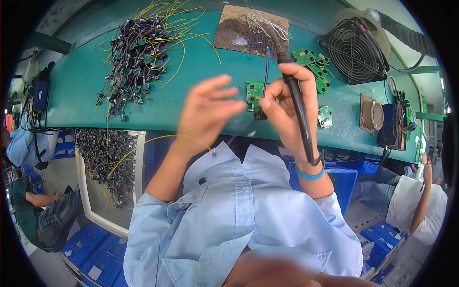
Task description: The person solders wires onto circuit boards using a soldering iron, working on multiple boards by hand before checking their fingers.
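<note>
My right hand (291, 105) is wrapped round a soldering iron (300, 110) with a black handle and cord. Its thumb and forefinger come together at a thin red and blue wire (267, 71), beside a green circuit board (255, 89) on the bench. Whether they pinch the wire I cannot tell. My left hand (208, 110) hovers left of that board, slightly blurred, its fingers apart and nothing visible in them. Between my hands, at the bench edge, a dark cable (241, 132) is smeared by motion.
On the green bench (191, 62) lies a heap of wired boards (136, 57) at left. A scorched board (229, 28) with white wires is at the back. More circuit boards (313, 64), a black fan (354, 50) and a solder spool (372, 115) stand right. A framed tray (107, 162) hangs left, below the edge.
</note>
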`<move>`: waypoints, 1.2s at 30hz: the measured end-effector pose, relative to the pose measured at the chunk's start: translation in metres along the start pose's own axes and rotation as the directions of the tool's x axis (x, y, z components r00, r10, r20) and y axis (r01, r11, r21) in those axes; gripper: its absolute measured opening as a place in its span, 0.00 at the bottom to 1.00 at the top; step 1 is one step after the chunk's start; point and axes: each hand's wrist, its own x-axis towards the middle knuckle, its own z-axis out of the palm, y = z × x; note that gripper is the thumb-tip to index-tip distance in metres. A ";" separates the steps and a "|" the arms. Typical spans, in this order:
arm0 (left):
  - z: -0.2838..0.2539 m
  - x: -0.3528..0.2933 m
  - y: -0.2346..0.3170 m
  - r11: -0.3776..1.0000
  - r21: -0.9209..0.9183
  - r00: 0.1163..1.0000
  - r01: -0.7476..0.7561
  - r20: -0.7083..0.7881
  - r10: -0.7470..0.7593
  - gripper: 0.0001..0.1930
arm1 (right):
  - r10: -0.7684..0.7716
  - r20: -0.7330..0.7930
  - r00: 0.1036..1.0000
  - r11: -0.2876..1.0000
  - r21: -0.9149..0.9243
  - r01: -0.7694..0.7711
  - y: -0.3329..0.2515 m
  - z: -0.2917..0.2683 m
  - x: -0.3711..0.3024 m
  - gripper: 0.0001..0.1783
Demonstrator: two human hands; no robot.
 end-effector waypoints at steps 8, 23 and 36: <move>-0.020 0.059 0.031 0.978 -0.092 0.978 0.188 -0.079 -0.195 0.05 | -0.149 0.119 0.982 0.940 -0.292 0.178 0.004 0.009 -0.008 0.33; 0.003 0.046 0.049 0.757 -0.481 0.879 0.442 0.066 -0.471 0.01 | -0.203 0.103 0.974 0.898 -0.377 0.227 0.005 -0.001 -0.010 0.32; 0.016 0.032 0.049 0.795 -0.372 0.864 0.479 0.041 -0.501 0.02 | -0.141 0.025 0.990 0.973 -0.180 0.143 -0.012 0.004 -0.009 0.34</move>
